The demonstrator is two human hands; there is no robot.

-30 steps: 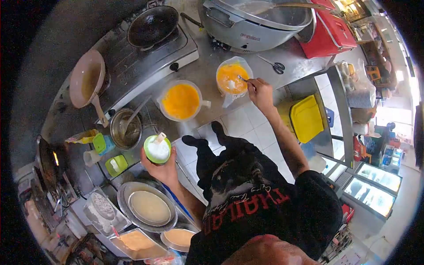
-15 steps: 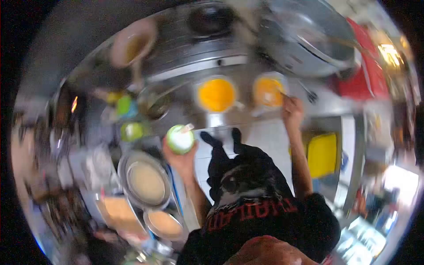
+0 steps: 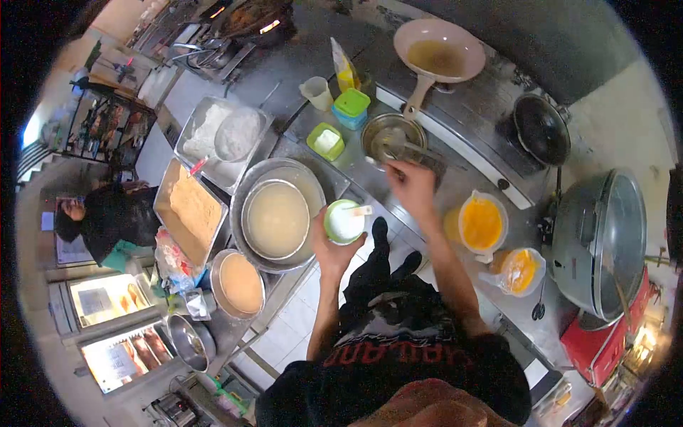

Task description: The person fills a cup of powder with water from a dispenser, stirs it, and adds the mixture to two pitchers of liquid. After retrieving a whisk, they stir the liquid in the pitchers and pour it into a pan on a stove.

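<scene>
open green tub point(image 3: 329, 228), upright, white contents point(image 3: 345, 225) inside, pale handle point(image 3: 363, 211) over rim; blurred spoon point(image 3: 375, 164) near metal pot point(image 3: 366, 132)

Right hand point(image 3: 414, 189): motion-blurred; anything in its grasp indistinct. Round green plastic tub point(image 3: 329, 223): underside hidden by left hand point(image 3: 333, 257). Red box-shaped cooler point(image 3: 578, 347): partly hidden behind large grey round metal cooker point(image 3: 575, 249). Red shirt lettering point(image 3: 405, 354): blurred.

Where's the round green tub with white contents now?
In the head view, the round green tub sits in the left hand, near centre, right of the wide round metal basin.
</scene>
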